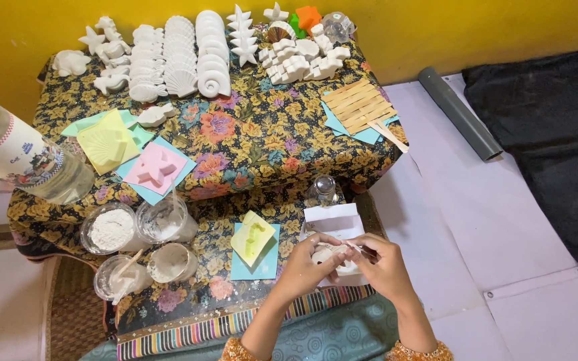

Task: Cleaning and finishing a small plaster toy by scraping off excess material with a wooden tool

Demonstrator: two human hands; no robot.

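- Hands meet low in the middle, over a white paper (332,220) on the flowered tabletop (262,140)
- Left hand (304,266) curled shut around a small white cast (324,254); the cast sits between both hands, just above the paper
- Right hand (384,265) pinched closed on a thin stick (358,248); the stick's tip touches the cast
- Yellow mould (253,237) on a blue sheet (257,266) lies just left of the left hand; a small glass (322,190) stands behind the paper
- Four cups (143,245) cluster to the far left, one full of white powder (110,229); a clear bottle (21,157) lies on its side beyond them
- Pink mould (156,168) and another yellow mould (106,144) rest on blue sheets further back
- Rows of white casts (188,57), shells, stars and fish, line the tabletop's far edge by the yellow wall (436,27)
- Wooden sticks (361,105) lie on a blue sheet at the right; a grey pipe (459,113) lies on the floor, well apart
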